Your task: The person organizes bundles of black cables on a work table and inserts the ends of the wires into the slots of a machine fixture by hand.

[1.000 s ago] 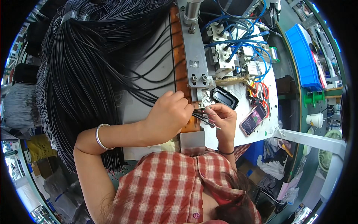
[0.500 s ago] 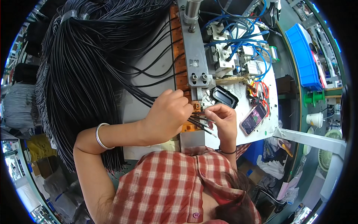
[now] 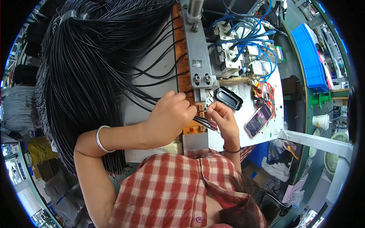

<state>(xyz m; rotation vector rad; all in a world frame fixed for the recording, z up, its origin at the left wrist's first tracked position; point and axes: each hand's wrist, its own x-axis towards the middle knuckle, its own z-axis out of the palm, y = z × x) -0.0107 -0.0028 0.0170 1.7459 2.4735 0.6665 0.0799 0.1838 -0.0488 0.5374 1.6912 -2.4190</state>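
Note:
My left hand (image 3: 170,118) is closed around several thin black cables (image 3: 143,97), and their stripped ends (image 3: 207,124) stick out past its fingers to the right. These cables come from a large bundle (image 3: 81,91) on the left side of the bench. Thumb and fingers of my right hand (image 3: 225,122) are pinched together at a cable end beside the orange block strip (image 3: 183,53); the fingertips partly hide that end. Farther up the strip, other single black cables lead into its blocks. My left hand rests over the strip's near part.
A metal clamp bar (image 3: 194,49) runs along the strip, with pneumatic valves (image 3: 230,57) and blue tubes to its right. A black oval tray (image 3: 229,98), a phone (image 3: 258,121) and red-handled pliers (image 3: 269,94) lie on the white bench. A blue bin (image 3: 310,57) stands far right.
My right hand has shifted slightly left and up, closer to the orange blocks. The cable ends jutting from my left hand have moved a little; that hand stays nearly in place.

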